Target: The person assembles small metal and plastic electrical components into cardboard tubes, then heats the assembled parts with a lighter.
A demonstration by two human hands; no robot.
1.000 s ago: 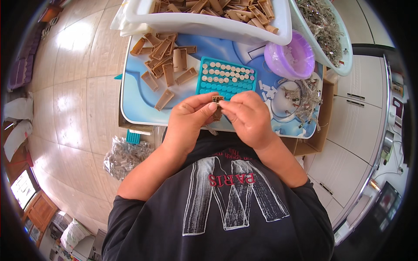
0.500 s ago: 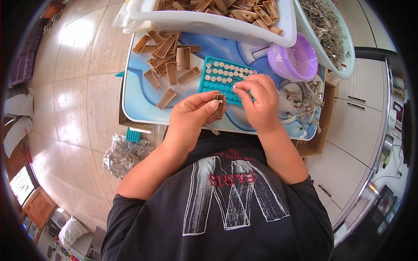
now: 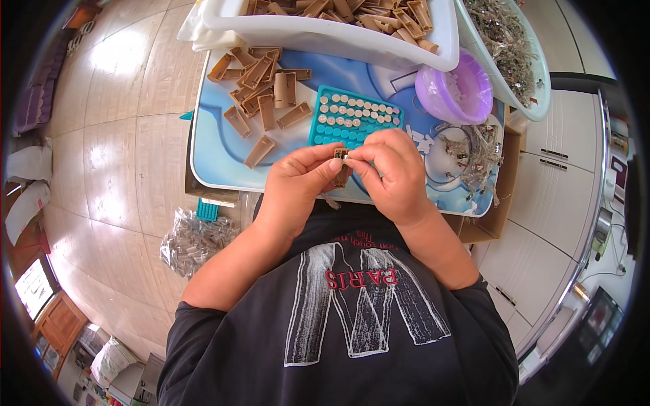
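A small tan plastic housing (image 3: 342, 169) with a metal part at its top end stands roughly upright, pinched at its top between the fingers of both hands, just over the tabletop's near edge, beside the teal tray (image 3: 355, 120).

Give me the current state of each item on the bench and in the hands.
Left hand: pinching the brown housing.
Right hand: fingertips on the same piece.
Brown housing: held above the tray edge.
Teal grid tray: partly filled.
Purple bowl: upright, holding small parts.
White bin: full of brown housings.
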